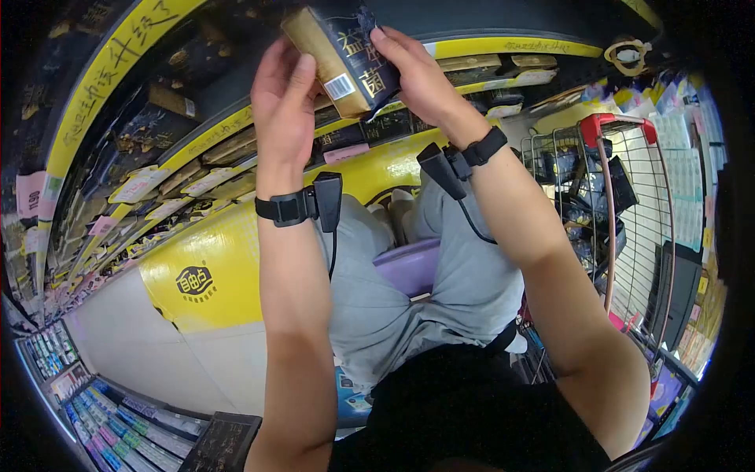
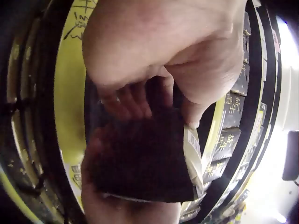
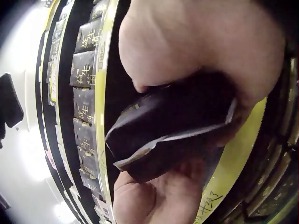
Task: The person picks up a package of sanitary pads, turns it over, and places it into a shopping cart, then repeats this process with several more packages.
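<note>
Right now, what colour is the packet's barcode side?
Barcode side: golden brown, clearest in the head view.

Held pack (image 1: 346,67): 益生菌 in gold | shelf packs (image 3: 84,70): 益生菌 too | yellow strip (image 1: 96,94) on the shelf's (image 1: 60,161) front edge: ends in 升级了 | pink tag (image 1: 33,197) at that edge: 11.90 | yellow board (image 1: 228,287) down low: 自由点, tiny words under it too small to read

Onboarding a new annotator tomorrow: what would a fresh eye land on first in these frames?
Probably the black-and-gold package, held between the left hand and right hand at the top of the head view. Then likely the bright yellow panel with its black logo, low under the shelves at left, and the wire shopping cart with red corners at the person's right.
</note>
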Tool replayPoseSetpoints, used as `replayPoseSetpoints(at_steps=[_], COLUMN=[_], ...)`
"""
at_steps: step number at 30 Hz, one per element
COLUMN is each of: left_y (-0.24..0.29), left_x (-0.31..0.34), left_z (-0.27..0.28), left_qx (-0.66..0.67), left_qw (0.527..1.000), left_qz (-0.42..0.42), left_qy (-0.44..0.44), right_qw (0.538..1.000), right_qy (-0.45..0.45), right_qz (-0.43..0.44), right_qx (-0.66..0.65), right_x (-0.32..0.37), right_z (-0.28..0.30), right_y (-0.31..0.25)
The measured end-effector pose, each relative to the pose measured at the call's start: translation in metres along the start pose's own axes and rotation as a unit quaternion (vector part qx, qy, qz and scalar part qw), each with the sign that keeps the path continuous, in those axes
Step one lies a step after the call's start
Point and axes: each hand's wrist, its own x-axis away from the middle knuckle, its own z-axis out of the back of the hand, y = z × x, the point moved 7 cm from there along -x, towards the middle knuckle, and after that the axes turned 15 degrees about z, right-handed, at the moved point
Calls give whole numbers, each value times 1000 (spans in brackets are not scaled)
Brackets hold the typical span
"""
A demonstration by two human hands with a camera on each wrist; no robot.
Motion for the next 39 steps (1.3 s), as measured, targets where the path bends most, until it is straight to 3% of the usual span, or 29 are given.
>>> replayPoseSetpoints(at_steps=[5,7,9,11,14,19,21,25,28,32,36,39], left_y=[-7,-16,-15,-18,-11,2,10,18,21,19,6,-3], left_x=[6,3,5,4,7,11,15,23,22,22,20,25], left_z=[-24,-19,-18,-10,0,15,11,11,10,12,4,-2], left_qx=[-63,-49,-66,-99,-78,-10,28,11,-61,-102,-87,-63], left_qw=[998,998,997,993,994,995,993,987,982,981,995,998], left_qz=[-7,21,46,55,5,0,-47,-113,-132,-105,11,31], left_qy=[-19,-19,10,31,72,103,101,113,121,128,47,-2], right_qw=[991,987,969,949,975,996,997,989,988,984,998,993], right_qy=[-100,-151,-155,-151,-138,-48,3,-7,-15,-27,21,-104], right_qz=[-92,-54,90,133,54,71,66,116,107,153,14,37], right_qx=[-23,-16,170,244,168,30,-40,92,113,93,-58,-45], right_x=[16,18,13,11,15,10,8,10,10,7,15,22], right_z=[-11,-18,-12,-18,-22,-15,-11,-15,-15,-14,-13,-28], right_y=[9,5,14,6,-6,-8,-2,-16,-16,-17,6,13])
